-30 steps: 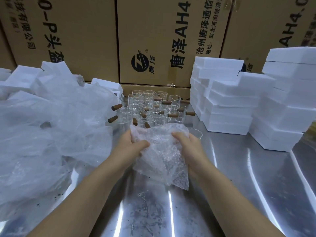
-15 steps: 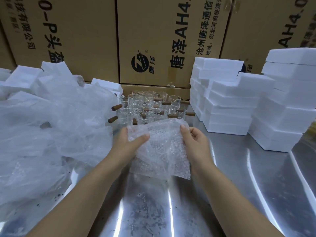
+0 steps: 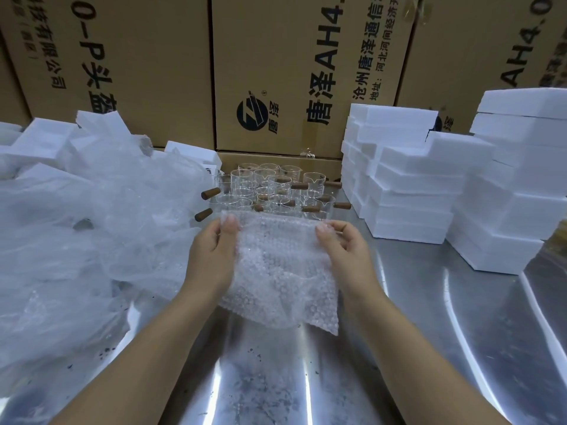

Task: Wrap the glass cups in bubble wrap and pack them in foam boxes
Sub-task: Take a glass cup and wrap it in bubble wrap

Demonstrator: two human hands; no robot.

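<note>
A sheet of bubble wrap [image 3: 280, 268] hangs spread out above the steel table. My left hand [image 3: 211, 253] pinches its upper left corner and my right hand [image 3: 345, 250] pinches its upper right corner. Just behind the sheet stand several clear glass cups [image 3: 270, 188] with brown wooden handles, crowded together. White foam boxes [image 3: 411, 179] are stacked to the right of the cups, with a second taller stack [image 3: 521, 185] further right.
A big heap of loose clear plastic film [image 3: 76, 234] covers the left side, with more foam pieces [image 3: 40, 142] behind it. Cardboard cartons [image 3: 276, 72] form a wall at the back. The shiny steel table [image 3: 445, 348] reaches to the near edge.
The bubble wrap was crumpled between my hands. Both hands have moved up and apart, and the sheet now hangs flat by its top corners.
</note>
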